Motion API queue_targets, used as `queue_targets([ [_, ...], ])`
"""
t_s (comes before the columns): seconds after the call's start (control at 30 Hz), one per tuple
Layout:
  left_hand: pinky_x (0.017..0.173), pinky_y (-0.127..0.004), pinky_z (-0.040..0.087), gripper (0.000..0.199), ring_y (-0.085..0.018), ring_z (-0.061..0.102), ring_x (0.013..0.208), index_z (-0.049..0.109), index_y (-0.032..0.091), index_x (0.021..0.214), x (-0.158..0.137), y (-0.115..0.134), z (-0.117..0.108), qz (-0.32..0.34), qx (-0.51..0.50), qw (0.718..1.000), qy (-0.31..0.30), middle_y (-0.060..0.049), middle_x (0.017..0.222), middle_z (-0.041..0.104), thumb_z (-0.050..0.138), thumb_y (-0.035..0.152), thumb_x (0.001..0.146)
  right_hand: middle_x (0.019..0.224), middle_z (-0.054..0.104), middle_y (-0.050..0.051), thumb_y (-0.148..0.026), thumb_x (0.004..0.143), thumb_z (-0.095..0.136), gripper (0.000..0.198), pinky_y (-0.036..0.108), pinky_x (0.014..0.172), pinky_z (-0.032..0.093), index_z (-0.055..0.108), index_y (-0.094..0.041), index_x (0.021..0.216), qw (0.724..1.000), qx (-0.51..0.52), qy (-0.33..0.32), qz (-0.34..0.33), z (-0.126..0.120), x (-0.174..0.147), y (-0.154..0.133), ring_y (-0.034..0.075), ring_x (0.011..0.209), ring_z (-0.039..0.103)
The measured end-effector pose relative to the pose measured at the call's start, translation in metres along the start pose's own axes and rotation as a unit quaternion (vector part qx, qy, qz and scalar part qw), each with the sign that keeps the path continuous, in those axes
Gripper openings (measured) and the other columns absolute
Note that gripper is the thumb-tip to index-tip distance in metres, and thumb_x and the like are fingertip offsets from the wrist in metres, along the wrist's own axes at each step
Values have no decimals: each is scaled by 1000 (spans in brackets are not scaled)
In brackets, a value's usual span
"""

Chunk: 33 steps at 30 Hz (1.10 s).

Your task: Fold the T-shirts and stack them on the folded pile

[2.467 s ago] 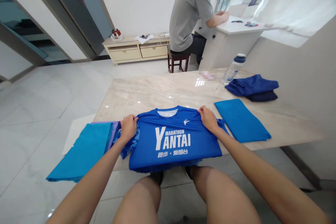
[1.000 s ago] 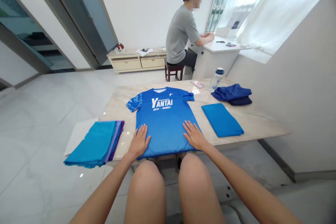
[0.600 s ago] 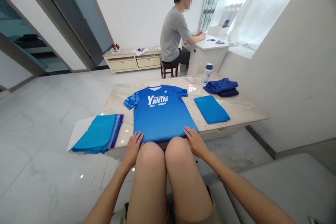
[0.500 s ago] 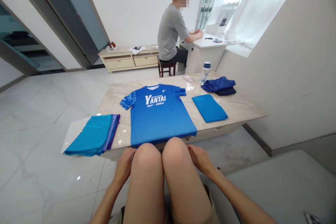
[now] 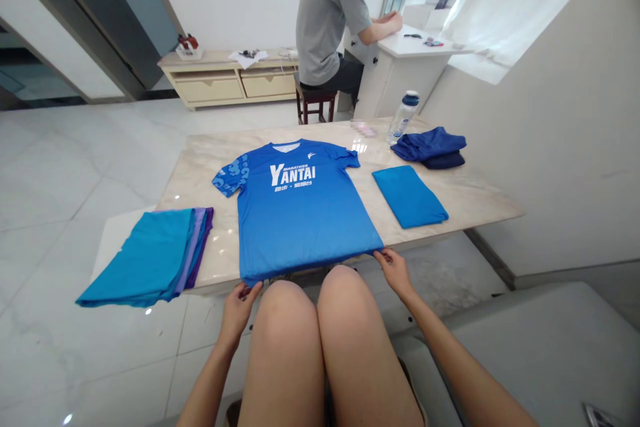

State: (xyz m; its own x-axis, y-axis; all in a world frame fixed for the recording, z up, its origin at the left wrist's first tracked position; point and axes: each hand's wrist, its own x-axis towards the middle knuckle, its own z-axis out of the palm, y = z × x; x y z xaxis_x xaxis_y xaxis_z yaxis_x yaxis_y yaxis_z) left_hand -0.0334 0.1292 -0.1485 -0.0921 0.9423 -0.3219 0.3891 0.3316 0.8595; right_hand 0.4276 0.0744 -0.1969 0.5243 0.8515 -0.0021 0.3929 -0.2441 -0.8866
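Note:
A blue short-sleeved T-shirt (image 5: 305, 220) lies spread on the table, printed side up, its neck facing away from me and its hem at the near edge. My left hand (image 5: 240, 310) is closed at the hem's left corner, fingertips pinching the cloth. At the right corner, my right hand (image 5: 396, 273) pinches the hem between thumb and fingers. A folded blue cloth (image 5: 410, 197) lies flat to the right of the shirt. To the left is a stack of folded garments (image 5: 140, 257) in turquoise, lilac and purple, partly overhanging the near edge.
The marble-patterned table (image 5: 200, 153) also bears a clear water bottle (image 5: 403, 117) and crumpled dark blue clothing (image 5: 430, 147) at the far right. My knees (image 5: 315, 307) are close to its near edge. Beyond, a person in grey (image 5: 327, 13) sits at a white desk (image 5: 415, 43).
Both hands have come up from beside my knees to the hem's corners and taken hold there. My view has tilted down and closer; the shirt still lies flat.

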Motion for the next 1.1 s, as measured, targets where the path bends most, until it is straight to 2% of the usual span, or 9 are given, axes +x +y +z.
queue_targets([
  [0.1, 74, -40, 62, 60, -33, 77, 88, 77, 19, 89, -5, -18, 3, 3, 12, 1000, 28, -12, 88, 81, 75, 77, 74, 86, 74, 14, -85, 86, 64, 65, 40, 71, 56, 73, -21, 78, 1000, -19, 11, -17, 2, -19, 11, 28, 78, 67],
  [0.2, 67, -39, 60, 61, -33, 76, 82, 75, 19, 83, -10, -40, -1, -24, 21, 998, 48, -13, 85, 80, 72, 80, 72, 87, 75, 15, -80, 84, 66, 60, 41, 75, 57, 74, -21, 76, 999, -39, -25, 8, 4, -38, 28, 29, 78, 68],
  [0.33, 84, -47, 62, 61, -38, 79, 92, 76, 20, 82, -13, -60, -7, -41, 36, 998, 7, -15, 90, 83, 73, 80, 68, 96, 81, 15, -68, 71, 76, 49, 47, 85, 60, 81, -21, 84, 989, -36, -129, 65, 8, -56, 44, 32, 87, 74],
  [0.47, 98, -53, 60, 67, -41, 78, 108, 81, 20, 98, -6, -53, -10, -8, 41, 999, 10, -15, 104, 85, 77, 78, 65, 125, 82, 17, -61, 70, 79, 57, 51, 99, 59, 84, -21, 110, 987, 16, -125, 97, 11, -52, 29, 38, 114, 76],
  [0.57, 96, -50, 61, 66, -40, 79, 103, 82, 18, 97, 1, -43, -10, -3, 23, 1000, 8, -15, 101, 85, 72, 78, 73, 110, 84, 18, -68, 77, 73, 53, 49, 100, 59, 83, -20, 97, 988, 43, -110, 94, 12, -42, 7, 36, 106, 78],
  [0.67, 89, -46, 62, 62, -39, 79, 98, 82, 17, 93, 0, -43, -9, -11, 27, 999, 19, -15, 97, 85, 69, 75, 76, 90, 83, 16, -74, 75, 68, 55, 46, 92, 61, 79, -20, 82, 992, 31, -94, 84, 13, -40, -6, 34, 92, 78],
  [0.87, 80, -37, 61, 29, -34, 82, 95, 79, 20, 89, -36, -56, -24, -67, 155, 986, 10, -13, 93, 85, 65, 44, 82, 80, 82, 14, -72, 73, 66, 52, 42, 73, 60, 76, -21, 73, 984, -30, -159, 76, 1, -68, 2, 34, 79, 77],
  [0.97, 81, -34, 58, 24, -30, 82, 95, 80, 23, 98, -49, -38, -48, -44, 222, 974, 31, -10, 98, 86, 65, 37, 86, 82, 83, 15, -71, 80, 62, 52, 43, 71, 60, 78, -22, 80, 991, -61, -109, 45, -15, -73, 4, 35, 77, 78],
  [1.1, 74, -33, 54, 31, -28, 79, 84, 80, 25, 94, -19, 37, -87, 67, 260, 962, 47, -6, 90, 84, 61, 50, 96, 83, 82, 12, -67, 93, 58, 48, 41, 73, 59, 78, -23, 90, 992, -101, -41, -58, -29, -45, -30, 32, 76, 78],
])
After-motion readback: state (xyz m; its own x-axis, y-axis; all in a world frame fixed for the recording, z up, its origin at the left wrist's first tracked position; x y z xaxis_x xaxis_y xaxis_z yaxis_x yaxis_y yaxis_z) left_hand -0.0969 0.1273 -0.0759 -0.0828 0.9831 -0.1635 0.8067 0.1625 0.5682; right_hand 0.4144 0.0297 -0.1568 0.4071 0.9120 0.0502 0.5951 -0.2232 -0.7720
